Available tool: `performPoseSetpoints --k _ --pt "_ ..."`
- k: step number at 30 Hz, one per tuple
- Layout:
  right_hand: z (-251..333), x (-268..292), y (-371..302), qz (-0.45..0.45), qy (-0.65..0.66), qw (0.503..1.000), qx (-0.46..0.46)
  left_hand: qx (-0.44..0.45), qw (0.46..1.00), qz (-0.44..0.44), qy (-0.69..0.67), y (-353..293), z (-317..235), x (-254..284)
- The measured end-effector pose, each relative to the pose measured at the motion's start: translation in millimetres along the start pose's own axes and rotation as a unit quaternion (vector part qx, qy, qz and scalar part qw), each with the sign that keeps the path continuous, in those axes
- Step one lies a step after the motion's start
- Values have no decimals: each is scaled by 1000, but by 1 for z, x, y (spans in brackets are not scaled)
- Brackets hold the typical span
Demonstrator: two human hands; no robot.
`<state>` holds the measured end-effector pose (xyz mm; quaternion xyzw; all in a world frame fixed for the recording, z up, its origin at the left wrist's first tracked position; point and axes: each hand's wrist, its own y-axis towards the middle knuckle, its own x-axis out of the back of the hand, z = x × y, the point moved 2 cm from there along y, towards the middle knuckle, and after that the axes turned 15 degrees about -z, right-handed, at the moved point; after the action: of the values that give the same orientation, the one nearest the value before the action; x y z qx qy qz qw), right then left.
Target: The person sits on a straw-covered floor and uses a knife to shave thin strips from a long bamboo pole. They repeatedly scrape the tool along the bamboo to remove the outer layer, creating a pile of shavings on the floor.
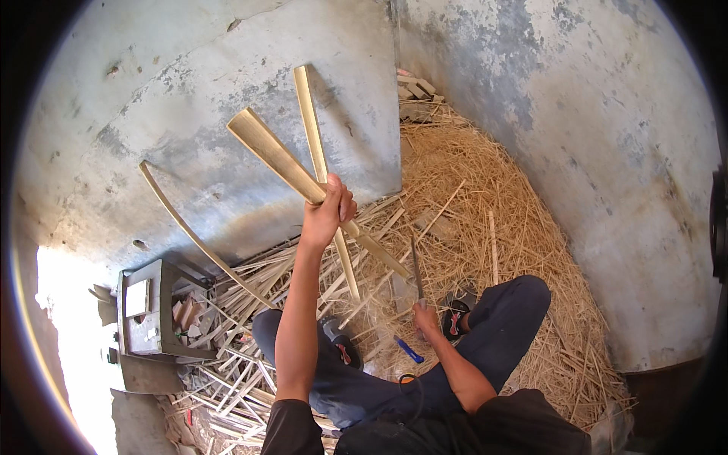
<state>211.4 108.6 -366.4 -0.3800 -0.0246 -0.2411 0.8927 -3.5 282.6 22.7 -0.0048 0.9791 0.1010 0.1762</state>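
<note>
My left hand [331, 211] is closed around a wide split bamboo strip [277, 155], held up at a slant. Its broad end points to the upper left, and its lower end slopes down to the right, close to a long-bladed knife [416, 265]. My right hand [426, 319] grips that knife by its handle, blade pointing up and away from me. Behind my left hand a second bamboo strip [309, 114] stands nearly upright; whether my fingers touch it is hidden. On the floor beside my right hand lies a blue tool or handle [409, 349].
Straw-like bamboo shavings [485, 182] cover the floor ahead and right. Cut bamboo slats [235, 387] pile up at left, by an old wooden cabinet [152, 311] holding brick pieces. A curved strip [189, 231] leans against the worn wall [205, 114]. Bricks [417, 89] lie in the far corner.
</note>
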Motion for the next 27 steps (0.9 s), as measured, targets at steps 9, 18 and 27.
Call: performPoseSetpoints --k 9,18,27 --pt "-20 -3 22 -155 19 904 397 -2 1000 -4 -6 -1 2 4" --pt "-79 -2 55 46 26 992 -117 -19 1000 -16 2 -7 -2 17" --pt "-18 5 9 8 110 994 1 -34 979 -201 -7 3 -12 34"
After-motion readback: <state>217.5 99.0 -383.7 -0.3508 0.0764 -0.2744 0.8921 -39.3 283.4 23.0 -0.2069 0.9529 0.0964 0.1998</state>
